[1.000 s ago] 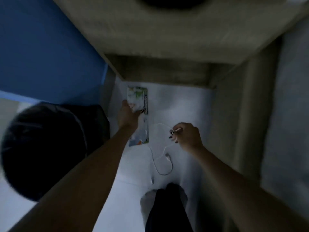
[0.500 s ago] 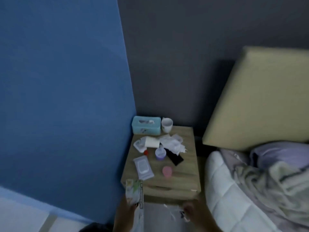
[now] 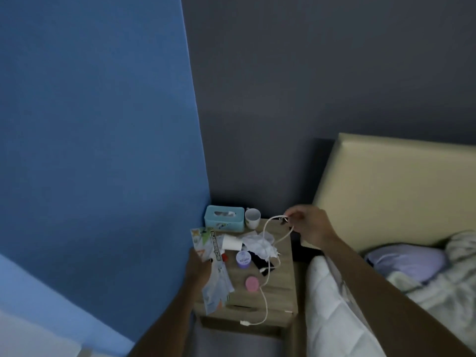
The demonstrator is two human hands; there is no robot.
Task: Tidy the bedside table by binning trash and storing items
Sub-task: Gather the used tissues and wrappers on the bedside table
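Pinching a white cable (image 3: 266, 305) with the right hand (image 3: 306, 225), left hand (image 3: 198, 266) clasping a colourful booklet (image 3: 204, 240)

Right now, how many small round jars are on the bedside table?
2. A purple jar stands in the middle, beside the crumpled tissues; a pink jar stands nearer the front edge of the table. More could be hidden under the tissues.

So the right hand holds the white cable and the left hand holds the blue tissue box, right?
Not quite. The left hand holds a colourful booklet, not the tissue box, which sits at the back of the bedside table. The right hand does hold the white cable. The head view shows this.
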